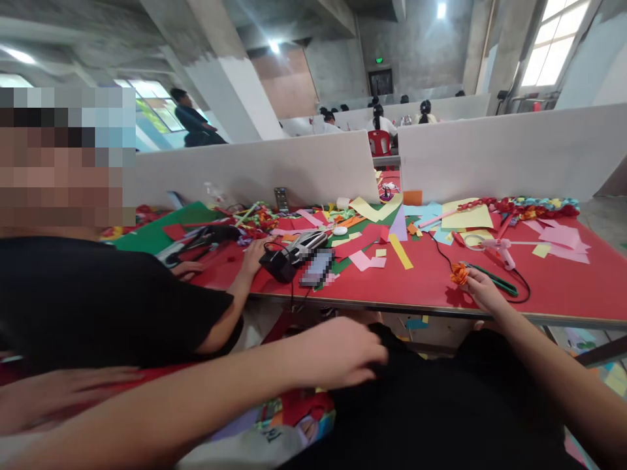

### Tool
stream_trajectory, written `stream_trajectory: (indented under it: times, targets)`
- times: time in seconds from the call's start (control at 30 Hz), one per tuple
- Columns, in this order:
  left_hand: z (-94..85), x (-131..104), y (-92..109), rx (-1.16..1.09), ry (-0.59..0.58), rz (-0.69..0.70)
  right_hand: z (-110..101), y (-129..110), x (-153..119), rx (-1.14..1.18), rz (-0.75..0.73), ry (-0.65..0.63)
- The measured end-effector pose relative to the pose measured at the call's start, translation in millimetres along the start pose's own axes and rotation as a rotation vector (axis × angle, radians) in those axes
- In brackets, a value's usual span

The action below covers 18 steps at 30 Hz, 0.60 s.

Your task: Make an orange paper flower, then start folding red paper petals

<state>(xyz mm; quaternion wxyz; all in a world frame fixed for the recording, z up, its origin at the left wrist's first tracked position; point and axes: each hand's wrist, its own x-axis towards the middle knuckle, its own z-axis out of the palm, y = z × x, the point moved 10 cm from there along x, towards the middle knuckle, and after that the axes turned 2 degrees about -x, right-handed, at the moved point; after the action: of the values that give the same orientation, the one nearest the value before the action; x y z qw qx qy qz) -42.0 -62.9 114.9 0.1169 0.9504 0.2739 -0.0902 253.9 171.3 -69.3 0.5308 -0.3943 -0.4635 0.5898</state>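
Observation:
My right hand (484,292) pinches an orange paper flower (459,274) above the front part of the red table (435,297). Just beyond it lies a green cutter-like tool (497,281), with a pink hot glue gun (502,251) and its black cord behind. A clear ring (473,241), perhaps a tape roll, rests beside the glue gun. Over my lap, below the table edge, is my left hand (347,352). Its fingers look bent downward but are smeared by motion, so whether they hold anything is unclear.
A co-worker in a black sleeve (206,313) sits close on my left. On the table are a phone (317,267), a black box (279,262), scattered coloured paper (401,251) and garlands (533,207). White partitions (490,153) stand behind. A bag with paper scraps (304,418) is below left.

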Motion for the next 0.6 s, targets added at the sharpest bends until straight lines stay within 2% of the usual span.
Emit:
stream_trajectory:
  times: [0.03, 0.07, 0.13, 0.3, 0.47, 0.53, 0.6]
  targets:
    - [-0.1, -28, -23, -0.041, -0.008, -0.147, -1, 1, 1, 0.002, 0.003, 0.002]
    - [3.8, -49, -37, -0.058, -0.042, -0.233, -2, 2, 2, 0.003, 0.005, 0.009]
    - [12.7, -65, -40, -0.045, -0.101, -0.257, -6, 5, 3, 0.003, 0.002, 0.030]
    - [22.8, -37, -13, -0.118, -0.111, -0.117, -11, 4, 2, -0.024, -0.040, 0.043]
    - [25.3, -36, -18, -0.110, -0.110, -0.143, -10, 3, 1, -0.023, -0.027, 0.030]
    - [39.1, -35, -23, -0.158, -0.119, -0.140, -10, 4, 2, -0.007, 0.000, 0.030]
    - [64.8, -21, -33, -0.228, -0.113, -0.136, -10, 5, 1, 0.010, 0.024, 0.032]
